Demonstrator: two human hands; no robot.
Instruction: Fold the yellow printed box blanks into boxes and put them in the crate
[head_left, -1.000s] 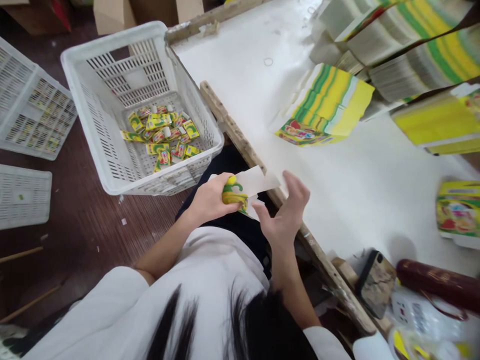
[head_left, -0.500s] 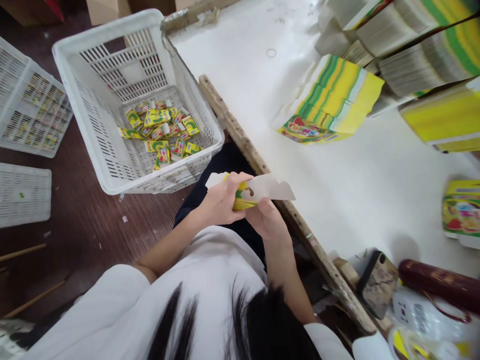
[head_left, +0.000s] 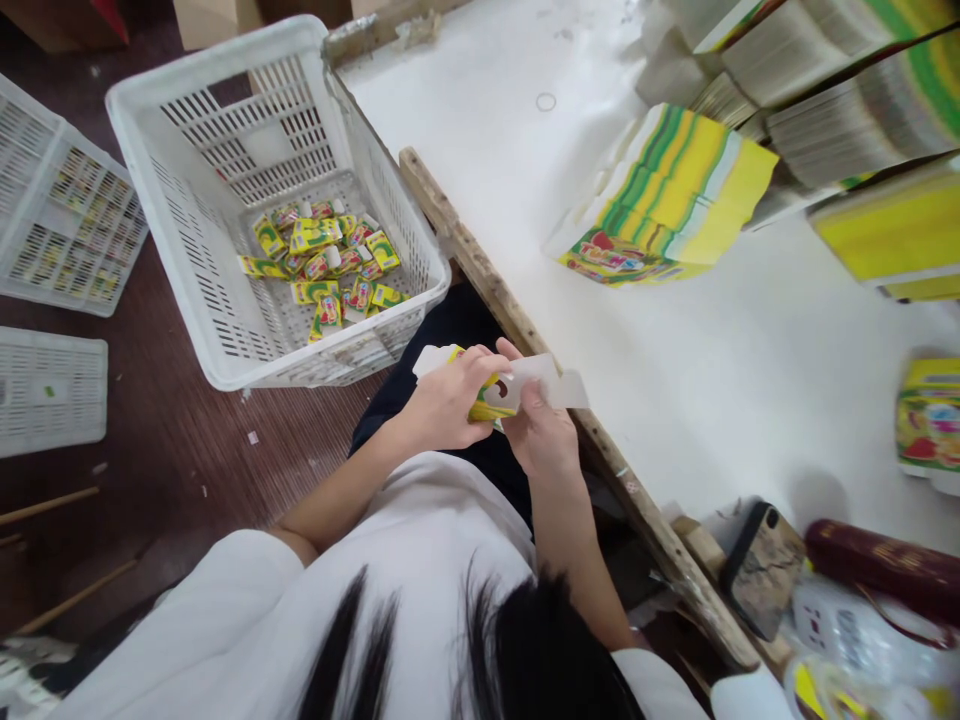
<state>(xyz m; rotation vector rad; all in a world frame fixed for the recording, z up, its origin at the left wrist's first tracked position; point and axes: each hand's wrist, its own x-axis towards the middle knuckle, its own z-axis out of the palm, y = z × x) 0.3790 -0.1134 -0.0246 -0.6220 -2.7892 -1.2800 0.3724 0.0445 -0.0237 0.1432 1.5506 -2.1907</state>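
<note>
Between my two hands, just off the table's edge and above my lap, is a small yellow-and-green carton [head_left: 491, 403] with white unprinted flaps standing out at both ends. My left hand [head_left: 450, 400] wraps round its body, fingers over the top. At the right end my right hand [head_left: 541, 425] pinches a white flap, thumb on the near side and fingers behind it. The carton's underside and part of its middle are hidden by my fingers. Ahead to the left, a white plastic crate [head_left: 210, 340] holds several printed cartons [head_left: 315, 235] of similar colours.
On the white table [head_left: 637, 370] stands a stack of flat cartons [head_left: 667, 200], with more stacks [head_left: 847, 120] behind. A phone [head_left: 765, 570] and a dark red bottle [head_left: 885, 565] lie at the right. The table has a wooden edge [head_left: 517, 310]. Other crates [head_left: 52, 390] stand at the left.
My right hand has shifted up onto the white flap, its thumb now lying across it. The flap's outer end bends more. My left hand keeps its hold.
</note>
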